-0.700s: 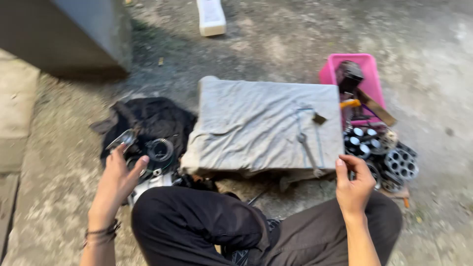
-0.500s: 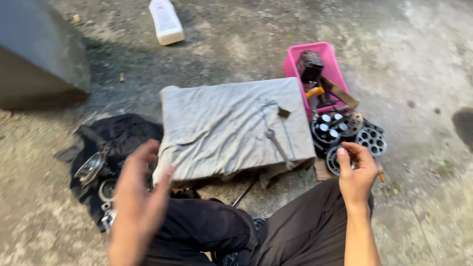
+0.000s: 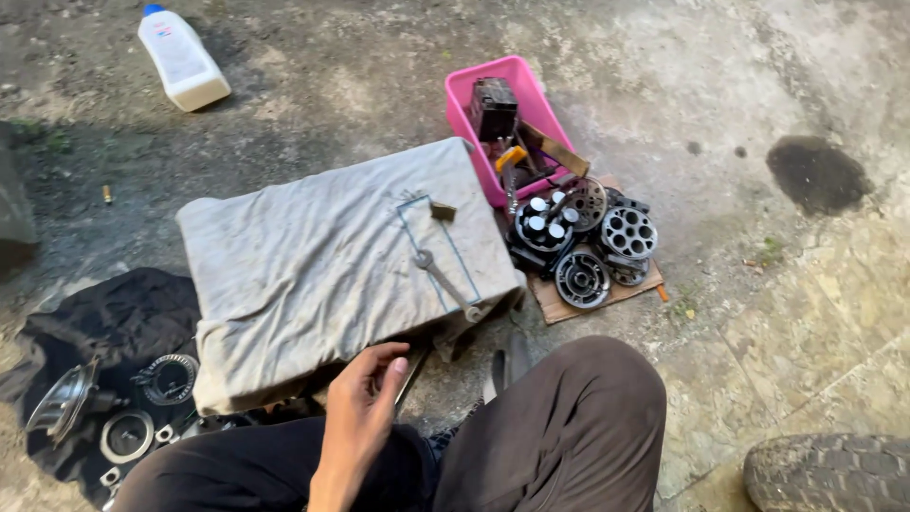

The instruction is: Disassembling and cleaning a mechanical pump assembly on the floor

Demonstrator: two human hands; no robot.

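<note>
Seated low on the concrete ground (image 3: 758, 360), knees up in dark trousers (image 3: 559, 427). Just above the near knee, the left hand (image 3: 365, 403): empty, fingers loosely curled and apart, tips at the near hem of the grey cloth (image 3: 313, 256). No right hand in view, so no telling its state.

Seems a pause between grasps, with nothing gripped and nothing turned. Nearest tool: the wrench (image 3: 445, 280), flat on the cloth towards its right corner, inside a blue drawn outline, with a small brown piece (image 3: 443, 210) beyond it. Reaching it calls for a short stretch forward and to the right, over the hem, then a pinch on the slim shaft lying flush on soft fabric.

To the left, near, a black cloth (image 3: 114, 313) with metal rings (image 3: 171, 379) and a shiny cover (image 3: 62, 403) on it, close under the grey hem; little room there for a sweeping elbow. To the right of the wrench, just off the cloth's edge, a crowd of round metal parts (image 3: 592, 246) on cardboard (image 3: 578, 301), touching one another. Behind them a pink basket (image 3: 464, 104) with dark pieces inside. At the bottom right corner, a tyre (image 3: 825, 469).

Most open room on the cloth's bare middle and left half. Farther off, a white bottle (image 3: 180, 57) on its side, well apart, and a dark stain (image 3: 815, 171) on the ground.
</note>
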